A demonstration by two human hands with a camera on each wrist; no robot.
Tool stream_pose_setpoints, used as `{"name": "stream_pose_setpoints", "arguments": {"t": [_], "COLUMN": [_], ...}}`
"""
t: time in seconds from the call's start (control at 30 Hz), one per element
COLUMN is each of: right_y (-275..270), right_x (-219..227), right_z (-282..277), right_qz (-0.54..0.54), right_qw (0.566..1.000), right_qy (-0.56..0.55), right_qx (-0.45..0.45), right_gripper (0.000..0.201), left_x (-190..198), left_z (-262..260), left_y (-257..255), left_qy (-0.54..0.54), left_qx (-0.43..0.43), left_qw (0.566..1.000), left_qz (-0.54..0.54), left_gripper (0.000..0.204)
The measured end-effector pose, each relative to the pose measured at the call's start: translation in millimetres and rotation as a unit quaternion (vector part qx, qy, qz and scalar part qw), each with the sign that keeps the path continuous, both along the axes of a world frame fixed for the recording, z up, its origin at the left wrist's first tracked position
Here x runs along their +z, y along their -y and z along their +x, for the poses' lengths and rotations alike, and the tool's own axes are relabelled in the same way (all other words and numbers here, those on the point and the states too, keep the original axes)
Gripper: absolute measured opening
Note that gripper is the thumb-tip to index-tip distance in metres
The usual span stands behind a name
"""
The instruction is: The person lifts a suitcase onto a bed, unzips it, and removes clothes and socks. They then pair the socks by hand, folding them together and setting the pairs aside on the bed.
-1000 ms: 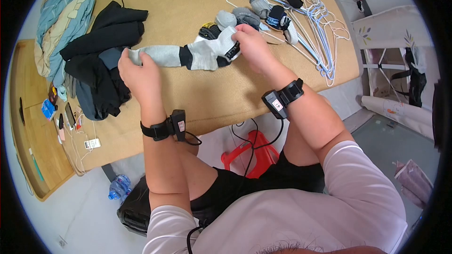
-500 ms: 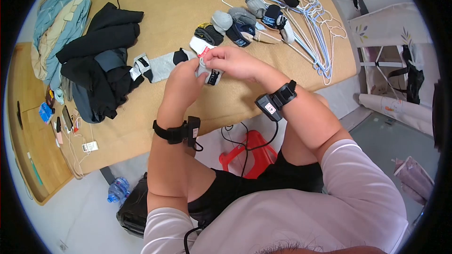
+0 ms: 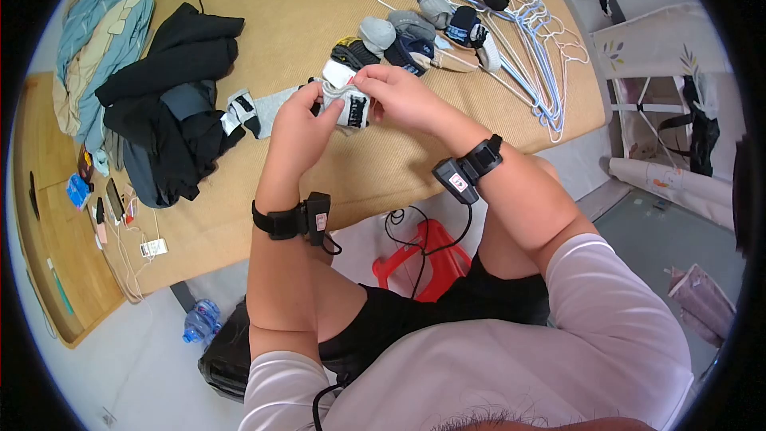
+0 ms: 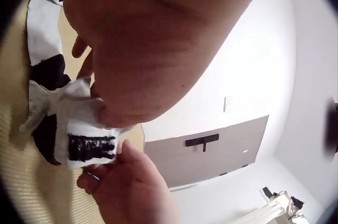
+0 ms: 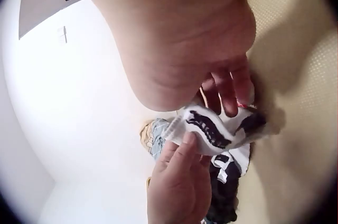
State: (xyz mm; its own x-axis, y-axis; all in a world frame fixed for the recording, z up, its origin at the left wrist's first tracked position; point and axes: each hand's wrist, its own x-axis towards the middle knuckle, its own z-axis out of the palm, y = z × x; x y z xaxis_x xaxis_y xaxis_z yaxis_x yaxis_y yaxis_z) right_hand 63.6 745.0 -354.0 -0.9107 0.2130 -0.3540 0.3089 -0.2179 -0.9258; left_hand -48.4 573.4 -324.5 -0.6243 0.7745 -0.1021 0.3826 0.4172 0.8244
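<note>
A white-grey sock with black lettering is bunched between both hands over the mat. My left hand pinches its left side with thumb and fingers, and my right hand pinches its right side. In the left wrist view the bunched sock shows a black patch; in the right wrist view the sock lies between the two hands. Another grey sock stretches flat to the left, its far end partly hidden behind my left hand. A white piece with red marking shows just above the fingers.
Dark clothes are heaped at the left, beside blue and cream bedding. Several rolled socks lie beyond the hands, next to hangers at the right. A phone and cables lie near the left front edge.
Both hands came together from holding a sock stretched out; it is now bunched between them. Since half a second ago, my left hand has shifted slightly up and left, and the lettering faces up.
</note>
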Motion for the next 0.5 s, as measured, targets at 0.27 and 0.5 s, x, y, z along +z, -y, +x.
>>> {"name": "stream_pose_setpoints", "arguments": {"t": [0.27,0.5], "right_y": [-7,-20], "right_x": [7,0], "right_z": [3,2], "right_qz": [-0.124,-0.211], "right_qw": [0.991,0.969], "right_qy": [-0.055,-0.102], "right_qx": [0.002,-0.073], "right_gripper": [0.015,0.018], "left_x": [-3,4], "left_z": [3,0], "left_y": [-3,3], "left_qy": [0.224,0.165], "left_qx": [0.053,-0.001], "left_qw": [0.961,0.986], "left_qz": [0.156,0.031], "left_gripper": [0.016,0.010]}}
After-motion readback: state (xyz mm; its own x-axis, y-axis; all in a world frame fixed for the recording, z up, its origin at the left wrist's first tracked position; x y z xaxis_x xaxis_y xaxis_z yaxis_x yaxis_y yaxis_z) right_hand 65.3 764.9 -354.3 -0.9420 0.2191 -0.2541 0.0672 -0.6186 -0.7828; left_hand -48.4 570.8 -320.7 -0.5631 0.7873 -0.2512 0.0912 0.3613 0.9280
